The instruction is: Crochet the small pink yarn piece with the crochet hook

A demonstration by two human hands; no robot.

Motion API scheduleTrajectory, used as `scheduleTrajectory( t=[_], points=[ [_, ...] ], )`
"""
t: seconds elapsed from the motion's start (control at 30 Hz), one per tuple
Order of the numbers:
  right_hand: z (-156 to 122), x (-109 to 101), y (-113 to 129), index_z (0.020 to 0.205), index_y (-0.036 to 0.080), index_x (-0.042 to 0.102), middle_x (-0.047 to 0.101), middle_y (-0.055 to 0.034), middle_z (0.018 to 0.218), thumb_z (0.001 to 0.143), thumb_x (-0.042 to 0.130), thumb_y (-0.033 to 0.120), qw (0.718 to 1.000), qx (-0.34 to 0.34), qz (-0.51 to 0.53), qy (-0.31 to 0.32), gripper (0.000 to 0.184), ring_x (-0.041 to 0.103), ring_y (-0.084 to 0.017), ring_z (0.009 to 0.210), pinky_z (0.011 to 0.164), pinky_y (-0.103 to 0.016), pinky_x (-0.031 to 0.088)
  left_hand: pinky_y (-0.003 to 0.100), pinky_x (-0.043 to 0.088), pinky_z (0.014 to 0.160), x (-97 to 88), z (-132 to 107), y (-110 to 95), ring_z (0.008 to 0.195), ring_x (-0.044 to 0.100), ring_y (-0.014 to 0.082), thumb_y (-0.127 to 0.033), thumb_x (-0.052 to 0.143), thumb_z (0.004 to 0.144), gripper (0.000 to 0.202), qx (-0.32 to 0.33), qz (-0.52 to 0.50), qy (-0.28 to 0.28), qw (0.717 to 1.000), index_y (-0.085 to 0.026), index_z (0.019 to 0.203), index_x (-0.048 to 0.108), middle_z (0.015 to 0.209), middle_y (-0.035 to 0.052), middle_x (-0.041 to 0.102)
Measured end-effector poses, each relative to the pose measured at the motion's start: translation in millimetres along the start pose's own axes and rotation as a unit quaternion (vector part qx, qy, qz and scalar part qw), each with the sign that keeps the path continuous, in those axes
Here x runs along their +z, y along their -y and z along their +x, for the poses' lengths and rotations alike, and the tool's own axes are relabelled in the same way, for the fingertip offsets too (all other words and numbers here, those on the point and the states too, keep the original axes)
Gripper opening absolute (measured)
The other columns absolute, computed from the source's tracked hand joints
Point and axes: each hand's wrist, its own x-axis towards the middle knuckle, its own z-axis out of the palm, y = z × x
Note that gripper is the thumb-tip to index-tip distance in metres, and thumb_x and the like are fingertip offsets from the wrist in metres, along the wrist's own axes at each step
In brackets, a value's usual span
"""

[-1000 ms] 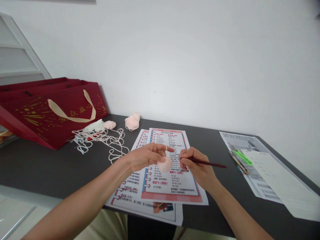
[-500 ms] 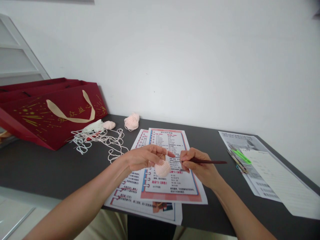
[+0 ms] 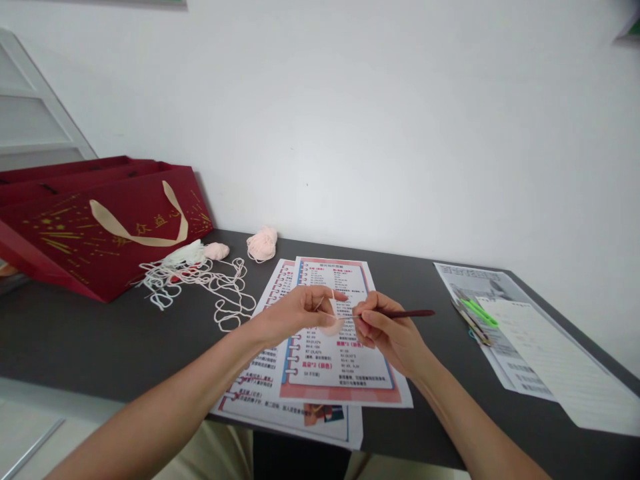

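My left hand (image 3: 300, 315) is closed on a small pale pink crochet piece (image 3: 332, 327), with a strand of yarn running up over the forefinger. Most of the piece is hidden by the fingers. In my right hand (image 3: 387, 327) is a crochet hook (image 3: 415, 313) with a dark reddish-brown handle that points right. Its metal shaft reaches left to the crochet piece; whether the tip sits inside a stitch I cannot tell. Both hands are above printed pattern sheets (image 3: 345, 377) lying overlapped on the dark table.
A dark red gift bag (image 3: 120, 220) lies at the left. Beside it are tangled white yarn (image 3: 200, 270), a small pink ball (image 3: 217, 251) and a larger pink yarn ball (image 3: 262, 244). Scissors and a green-handled tool (image 3: 480, 312) rest on papers (image 3: 565, 360) at the right.
My right hand and the hook have moved slightly left, closer to my left hand. The crochet piece is turned and now more covered by the left fingers.
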Motion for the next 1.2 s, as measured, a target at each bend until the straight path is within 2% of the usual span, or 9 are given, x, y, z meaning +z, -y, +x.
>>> scheduleTrajectory(
  t=[0.2,0.37,0.5,0.63,0.8,0.9,1.03,1.1,1.2],
  points=[
    [0,-5,-12,0.074,0.019,0.055,0.052,0.0032,0.058,0.084,0.062,0.028,0.988,-0.092,-0.121,-0.035,0.015,0.043,-0.011,0.051,0.05,-0.026,0.031,0.029,0.037,0.067,6.2,1,2,0.063,0.051,0.0105,-0.024,0.069,0.074,0.018,0.028,0.052,-0.047,0.997,-0.016,0.09,0.064,0.067,-0.0031,0.056],
    [-2,-12,-13,0.071,0.019,0.052,0.048,0.0045,0.056,0.086,0.058,0.025,0.976,-0.119,-0.182,-0.025,0.017,0.039,-0.01,0.05,0.051,-0.027,0.029,0.028,0.04,0.066,6.6,0,0,0.067,0.054,0.0115,-0.025,0.068,0.074,0.014,0.022,0.079,-0.07,0.994,-0.015,0.072,0.057,0.07,-0.0013,0.058],
    [-6,-11,-12,0.073,0.02,0.052,0.046,0.0043,0.06,0.088,0.055,0.025,0.95,-0.136,-0.278,-0.039,0.016,0.04,-0.011,0.053,0.051,-0.026,0.031,0.026,0.043,0.063,9.0,1,1,0.07,0.058,0.0124,-0.026,0.067,0.074,0.014,0.027,0.102,-0.095,0.99,-0.015,0.075,0.058,0.087,0.0034,0.063],
    [-9,-3,-13,0.076,0.021,0.05,0.048,0.0033,0.064,0.089,0.05,0.018,0.883,-0.199,-0.424,-0.041,0.013,0.044,-0.011,0.056,0.051,-0.024,0.035,0.028,0.047,0.068,11.5,2,5,0.085,0.064,0.0188,-0.025,0.064,0.076,0.012,0.046,0.148,-0.126,0.98,-0.016,0.072,0.058,0.089,0.006,0.067],
    [-8,9,-22,0.086,0.021,0.046,0.051,-0.0012,0.073,0.084,0.047,0.003,0.754,-0.393,-0.527,0.006,0.018,0.048,-0.014,0.065,0.058,-0.026,0.041,0.029,0.048,0.08,14.3,2,7,0.105,0.061,0.0223,-0.021,0.061,0.078,0.012,0.094,0.201,-0.17,0.96,-0.017,0.067,0.058,0.088,0.0068,0.069],
    [-7,11,-28,0.088,0.02,0.045,0.052,-0.0033,0.074,0.085,0.046,0.001,0.74,-0.404,-0.538,0.021,0.019,0.048,-0.015,0.068,0.059,-0.028,0.042,0.029,0.047,0.082,17.1,2,8,0.106,0.061,0.0216,-0.02,0.061,0.079,0.008,0.1,0.218,-0.179,0.954,-0.017,0.072,0.062,0.081,0.0053,0.069],
    [-5,7,-28,0.089,0.019,0.046,0.053,-0.0039,0.075,0.087,0.044,0.003,0.738,-0.396,-0.546,0.025,0.017,0.048,-0.016,0.068,0.059,-0.029,0.044,0.03,0.046,0.081,19.2,2,11,0.093,0.064,0.0199,-0.023,0.065,0.077,0.008,0.074,0.168,-0.164,0.969,-0.016,0.079,0.065,0.077,0.0035,0.068],
    [-4,4,-27,0.09,0.018,0.047,0.055,-0.0061,0.078,0.088,0.043,0.003,0.701,-0.411,-0.58,0.055,0.016,0.048,-0.017,0.071,0.061,-0.03,0.046,0.029,0.045,0.076,17.6,3,12,0.076,0.063,0.0158,-0.023,0.069,0.073,0.024,0.039,0.098,-0.14,0.985,-0.015,0.096,0.066,0.069,-0.0006,0.065],
    [-5,0,-25,0.095,0.015,0.05,0.059,-0.0089,0.081,0.089,0.043,0.004,0.623,-0.439,-0.642,0.087,0.015,0.049,-0.019,0.074,0.064,-0.033,0.048,0.025,0.039,0.064,13.8,2,10,0.061,0.055,0.0099,-0.018,0.072,0.068,0.045,-0.028,-0.005,-0.083,0.996,-0.015,0.112,0.062,0.065,-0.004,0.061]
  ],
)
